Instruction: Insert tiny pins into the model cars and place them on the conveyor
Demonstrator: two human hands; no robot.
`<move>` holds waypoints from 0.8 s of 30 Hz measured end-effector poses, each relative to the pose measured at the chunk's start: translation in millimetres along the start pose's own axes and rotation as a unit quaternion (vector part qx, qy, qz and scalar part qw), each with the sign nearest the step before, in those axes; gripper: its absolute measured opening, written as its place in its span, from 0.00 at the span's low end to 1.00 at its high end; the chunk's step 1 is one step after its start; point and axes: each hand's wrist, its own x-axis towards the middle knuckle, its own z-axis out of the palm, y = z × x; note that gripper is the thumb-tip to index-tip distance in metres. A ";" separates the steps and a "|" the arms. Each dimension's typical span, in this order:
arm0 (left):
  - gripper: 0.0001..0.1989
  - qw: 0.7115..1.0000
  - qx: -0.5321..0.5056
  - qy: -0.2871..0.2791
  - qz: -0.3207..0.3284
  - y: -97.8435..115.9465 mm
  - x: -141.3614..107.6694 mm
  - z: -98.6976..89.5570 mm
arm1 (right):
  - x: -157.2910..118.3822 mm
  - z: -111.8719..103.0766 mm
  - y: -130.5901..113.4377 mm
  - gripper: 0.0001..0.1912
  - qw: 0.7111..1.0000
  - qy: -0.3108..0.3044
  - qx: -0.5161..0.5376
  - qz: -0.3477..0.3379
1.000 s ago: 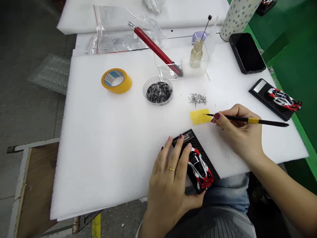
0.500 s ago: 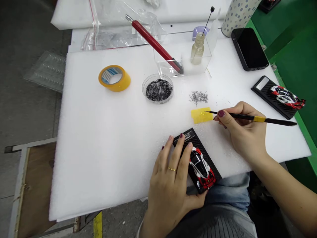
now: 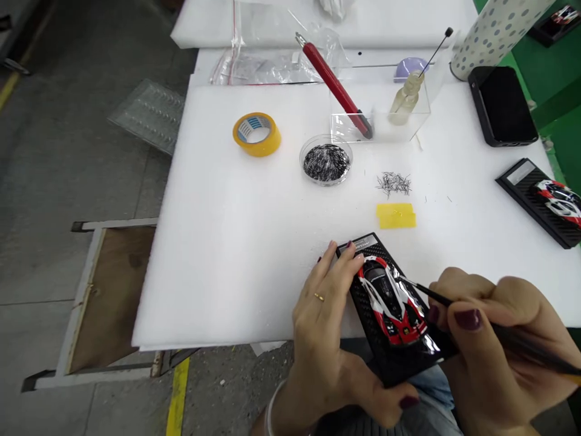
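My left hand (image 3: 333,339) grips the black base (image 3: 374,354) of a model car (image 3: 393,300), fingers on its upper left side and thumb at the lower end. The car is red, white and black. In my right hand (image 3: 494,339) is a thin black brush (image 3: 433,294), pinched between thumb and fingers, its fine tip at the car's right side. A yellow tape piece (image 3: 396,215) lies beyond the base, with a small pile of black bristles (image 3: 394,183) behind it.
A round dish (image 3: 325,161) of black bristles and a yellow tape roll (image 3: 257,134) stand farther left. Behind them are a clear box (image 3: 381,127), a red cutter (image 3: 336,85) and a small bottle (image 3: 406,97). A phone (image 3: 503,106) and second model car (image 3: 560,200) are at right.
My right hand has moved the brush from the yellow tape piece to the model car. The base is tilted up more in my left hand, and the view has shifted left.
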 end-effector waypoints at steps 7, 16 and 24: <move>0.54 0.999 -0.047 -0.003 -0.012 -3.1 0.8 -1.2 | 0.3 1.1 -12.2 0.11 0.997 -0.059 -0.009 -0.050; 0.57 0.998 -0.056 0.019 0.005 -9.4 -1.5 1.3 | 13.3 -5.5 -11.1 0.16 0.973 -0.158 -0.066 -0.156; 0.55 0.998 -0.058 0.032 0.003 -9.9 -0.2 4.9 | 12.3 -0.2 -10.7 0.16 0.981 -0.105 -0.082 -0.140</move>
